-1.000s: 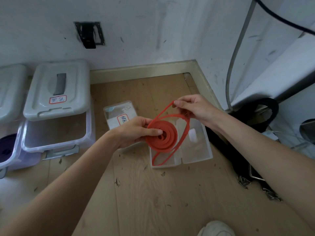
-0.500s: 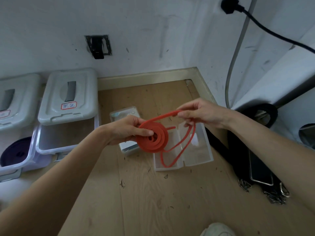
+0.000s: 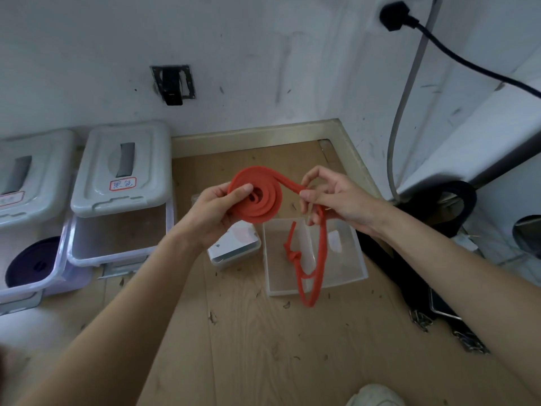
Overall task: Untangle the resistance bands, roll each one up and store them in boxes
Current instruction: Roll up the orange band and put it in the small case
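A red resistance band is partly wound into a flat coil. My left hand grips the coil, thumb across its face. My right hand pinches the free strand just right of the coil. The loose tail hangs below that hand with a small knot in it, dangling over an open clear plastic box on the wooden floor. A second small clear box with a label sits under my left hand.
Two large lidded storage bins stand at the left by the wall; the far-left one holds a rolled dark purple band. A black strap with chains lies at the right. A cable hangs down the wall. My shoe shows at the bottom.
Both hands have lifted the coil higher and farther from me. The coil has grown by a turn and the hanging tail is shorter.
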Tool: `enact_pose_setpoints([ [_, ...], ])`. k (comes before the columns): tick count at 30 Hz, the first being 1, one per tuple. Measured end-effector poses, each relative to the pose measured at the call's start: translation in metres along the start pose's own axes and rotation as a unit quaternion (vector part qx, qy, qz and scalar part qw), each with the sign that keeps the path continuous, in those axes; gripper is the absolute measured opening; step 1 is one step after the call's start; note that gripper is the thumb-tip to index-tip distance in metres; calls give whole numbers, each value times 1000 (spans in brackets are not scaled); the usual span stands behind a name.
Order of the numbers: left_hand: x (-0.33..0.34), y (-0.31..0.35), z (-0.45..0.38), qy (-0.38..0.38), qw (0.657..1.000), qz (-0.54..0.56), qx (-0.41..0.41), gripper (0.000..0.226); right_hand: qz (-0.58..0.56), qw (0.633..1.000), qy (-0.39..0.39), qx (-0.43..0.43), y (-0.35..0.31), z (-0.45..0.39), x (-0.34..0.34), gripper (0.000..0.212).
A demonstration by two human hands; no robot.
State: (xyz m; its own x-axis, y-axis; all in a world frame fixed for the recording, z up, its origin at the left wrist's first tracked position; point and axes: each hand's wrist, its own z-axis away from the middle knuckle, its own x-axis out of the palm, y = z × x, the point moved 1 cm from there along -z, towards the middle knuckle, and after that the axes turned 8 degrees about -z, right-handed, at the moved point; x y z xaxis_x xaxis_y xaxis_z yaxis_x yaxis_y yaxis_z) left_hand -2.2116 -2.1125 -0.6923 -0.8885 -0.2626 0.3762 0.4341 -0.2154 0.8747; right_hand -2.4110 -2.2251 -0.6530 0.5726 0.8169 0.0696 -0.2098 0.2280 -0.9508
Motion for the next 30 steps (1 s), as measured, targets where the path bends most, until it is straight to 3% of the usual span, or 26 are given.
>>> enact_pose_setpoints([
  [7, 31, -15, -6, 125, 983, 128, 39, 11, -8, 992, 94, -81, 17, -4, 30, 21],
  [12, 41, -22, -7, 145, 970, 190, 50, 10, -130, 983, 111, -62, 23, -9, 41, 31],
  [16, 51, -28, -8, 137, 975, 165, 51, 14, -133, 966, 199, -98, 23, -13, 43, 35],
  [18, 41, -24, -4, 94, 991, 95, 25, 19, -92, 973, 189, -94, 18, -10, 34, 33],
  [20, 22, -13, -1, 45, 996, -78, -7, 30, 35, 989, 128, -71, 11, -6, 24, 32],
  [22, 12, -2, 0, 1, 953, -301, -36, 28, 141, 988, 52, -44, 7, -6, 23, 34],
  [24, 14, 1, 0, -7, 917, -398, -31, 15, 144, 989, 23, -38, 7, -10, 30, 34],
  [28, 19, -8, -1, 92, 977, -192, 8, 22, 22, 996, 85, -35, 9, -16, 31, 36],
  [30, 17, -9, -3, 155, 983, -94, 16, 19, -39, 992, 119, -31, 14, -15, 30, 34],
])
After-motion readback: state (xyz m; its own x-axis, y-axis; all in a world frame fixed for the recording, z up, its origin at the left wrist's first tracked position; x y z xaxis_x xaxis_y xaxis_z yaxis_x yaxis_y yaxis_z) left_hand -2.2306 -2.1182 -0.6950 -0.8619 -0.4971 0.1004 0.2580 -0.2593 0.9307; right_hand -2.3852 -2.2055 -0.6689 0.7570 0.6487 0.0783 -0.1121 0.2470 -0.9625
